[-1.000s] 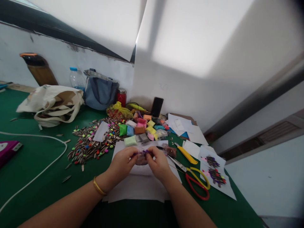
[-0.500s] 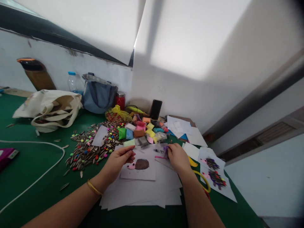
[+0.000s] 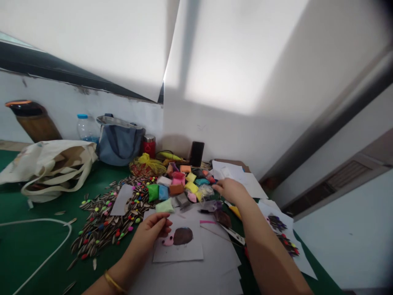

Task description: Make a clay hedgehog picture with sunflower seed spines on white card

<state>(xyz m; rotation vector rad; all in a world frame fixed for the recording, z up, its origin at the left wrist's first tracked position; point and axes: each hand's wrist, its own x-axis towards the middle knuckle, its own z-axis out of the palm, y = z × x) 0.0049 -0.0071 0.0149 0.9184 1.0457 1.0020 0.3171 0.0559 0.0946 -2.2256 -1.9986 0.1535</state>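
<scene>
A small white card (image 3: pixel 178 252) bears a hedgehog with a pink face and a brown body, on top of a stack of white paper. At the card's upper left corner is my left hand (image 3: pixel 155 227), thumb and fingers closed together; anything between them is too small to make out. My right hand (image 3: pixel 230 190) reaches to the back, beside the coloured clay packets (image 3: pixel 176 189). Its fingers are bent together, their tips partly hidden near something blue. Between the hands lie a clear bag with purple contents (image 3: pixel 215 205) and a pair of scissors (image 3: pixel 235 234).
Sunflower seeds (image 3: pixel 106 229) mixed with coloured pompoms spread at left. Behind stand a phone (image 3: pixel 196 153), a red flask (image 3: pixel 149 145), a blue bag (image 3: pixel 119 143) and a cream tote (image 3: pixel 58 164). Sheets with decorated hedgehogs (image 3: pixel 302 262) lie right. A white cable (image 3: pixel 46 221) curves at left.
My right hand has left the purple bag and moved farther back toward the white papers. My left hand stays by the card. The whole view has shifted.
</scene>
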